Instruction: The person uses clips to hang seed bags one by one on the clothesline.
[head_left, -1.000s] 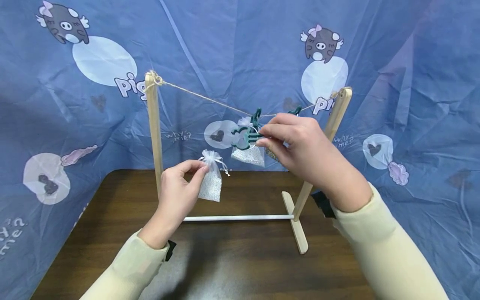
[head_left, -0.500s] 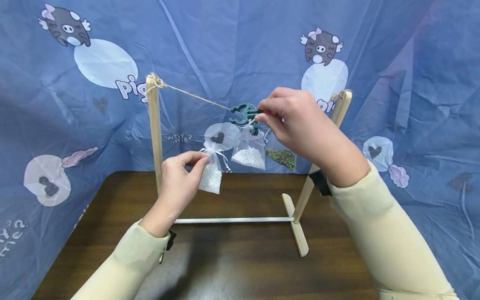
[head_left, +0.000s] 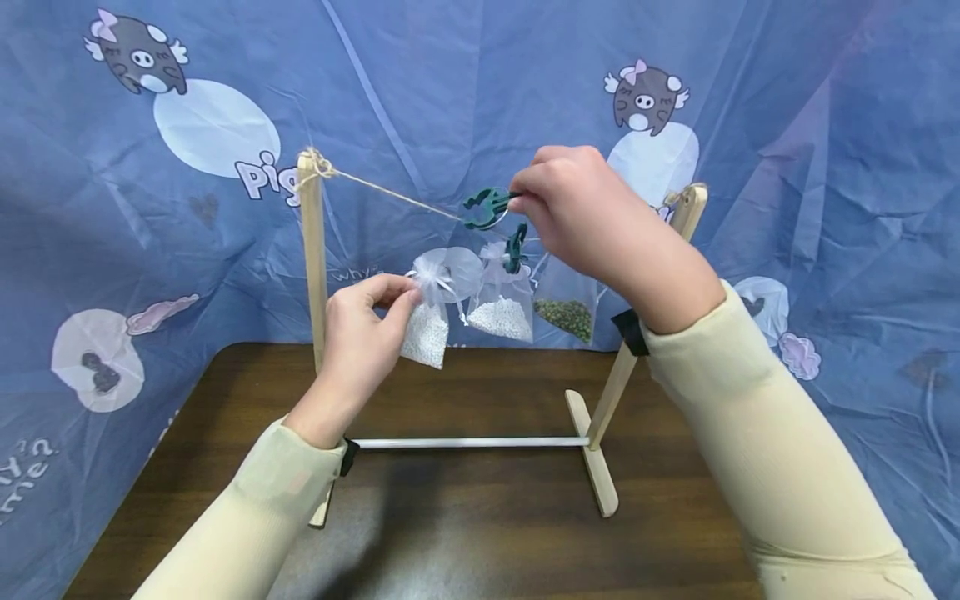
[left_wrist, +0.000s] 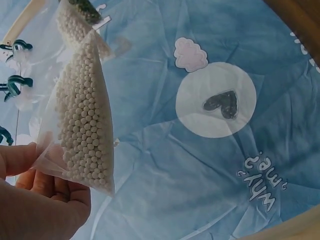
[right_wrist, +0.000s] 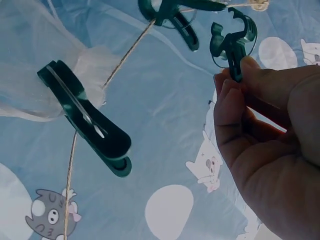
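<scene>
My left hand pinches a sheer drawstring pouch of small white beads, held up below the twine. In the left wrist view that pouch hangs tilted from the fingers of my left hand. My right hand squeezes the handles of a green clothespin, its jaws spread beside the twine. The right wrist view shows this clothespin between thumb and fingers. Another clothespin holds a second pouch of white beads on the line.
A bag of green beans hangs further right; its clothespin shows in the right wrist view. The twine runs between two wooden posts, joined low by a white rod. The stand is on a brown table before a blue printed cloth.
My right hand has risen with the clothespin from in front of the hanging pouch to the twine's height. My left hand has lifted its pouch slightly. The bean bag has come into fuller view.
</scene>
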